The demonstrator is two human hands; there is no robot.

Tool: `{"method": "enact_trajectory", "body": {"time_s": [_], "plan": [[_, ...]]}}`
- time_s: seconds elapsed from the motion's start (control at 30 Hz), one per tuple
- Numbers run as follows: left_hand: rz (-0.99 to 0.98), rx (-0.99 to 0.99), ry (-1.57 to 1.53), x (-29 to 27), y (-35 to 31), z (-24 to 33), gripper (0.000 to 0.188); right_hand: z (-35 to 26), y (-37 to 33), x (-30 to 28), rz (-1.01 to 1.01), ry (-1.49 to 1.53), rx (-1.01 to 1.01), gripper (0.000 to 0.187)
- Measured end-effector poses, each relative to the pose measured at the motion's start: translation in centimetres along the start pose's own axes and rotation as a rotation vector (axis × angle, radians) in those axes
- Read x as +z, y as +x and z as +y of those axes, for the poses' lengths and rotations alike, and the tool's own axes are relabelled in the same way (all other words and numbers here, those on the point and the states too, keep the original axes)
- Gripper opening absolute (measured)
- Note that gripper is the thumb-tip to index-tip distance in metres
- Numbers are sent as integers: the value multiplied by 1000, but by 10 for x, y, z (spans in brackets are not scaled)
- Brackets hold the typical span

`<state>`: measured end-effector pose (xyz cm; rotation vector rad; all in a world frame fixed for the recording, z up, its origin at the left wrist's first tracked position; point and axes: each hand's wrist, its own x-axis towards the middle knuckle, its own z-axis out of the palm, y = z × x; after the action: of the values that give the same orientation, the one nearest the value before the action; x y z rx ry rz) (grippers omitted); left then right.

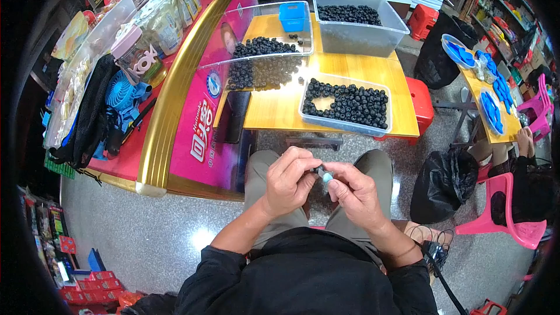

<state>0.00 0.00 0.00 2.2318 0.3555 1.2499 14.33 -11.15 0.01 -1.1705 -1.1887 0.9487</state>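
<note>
Above my lap, my left hand (290, 178) pinches a small black round part (318, 169) between thumb and fingertips. My right hand (353, 189) is closed around a small tool with a pale blue handle (328, 177). A short blade-like tip of the tool meets the black part; its exact shape is too small to tell. In front of my knees, a shallow clear plastic tray (348, 127) of similar black parts sits at the near edge of the yellow wooden table (274, 115).
Behind the tray stands a deep translucent bin (359, 41) of black parts. Left of it, another clear bin (265, 56) holds black parts and a blue basket (293, 17). A gold-edged counter (153, 157) flanks my left. On the right are a black bag (444, 184) and a pink chair (504, 213).
</note>
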Motion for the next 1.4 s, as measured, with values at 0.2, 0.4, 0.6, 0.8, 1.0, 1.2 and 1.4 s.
{"method": "enact_trajectory", "body": {"time_s": [0.2, 0.4, 0.6, 0.8, 1.0, 1.2, 1.4], "plan": [[52, 62, 37, -1, 0, -1, 21, -1, 1, 6, 24, 63, 0, 30], [97, 14, 7, 6, -1, 6, 18, 7, 1, 4, 91, 210, 29, 27], [80, -23, -13, 18, -5, 3, 21, 0, 6, 9, 181, 232, 91, 14], [28, 1, -43, 26, -5, 4, 24, 6, 7, -3, 186, 194, 166, 13], [31, 33, 114, 1, 47, -18, 21, 13, 15, -21, 228, 613, 344, 11], [183, 44, 613, -68, 160, -108, 25, 12, 24, -32, 378, 599, 277, 19], [-64, 158, 445, -2, 157, -96, 24, 21, 28, -54, 413, 611, 256, 20]]}}
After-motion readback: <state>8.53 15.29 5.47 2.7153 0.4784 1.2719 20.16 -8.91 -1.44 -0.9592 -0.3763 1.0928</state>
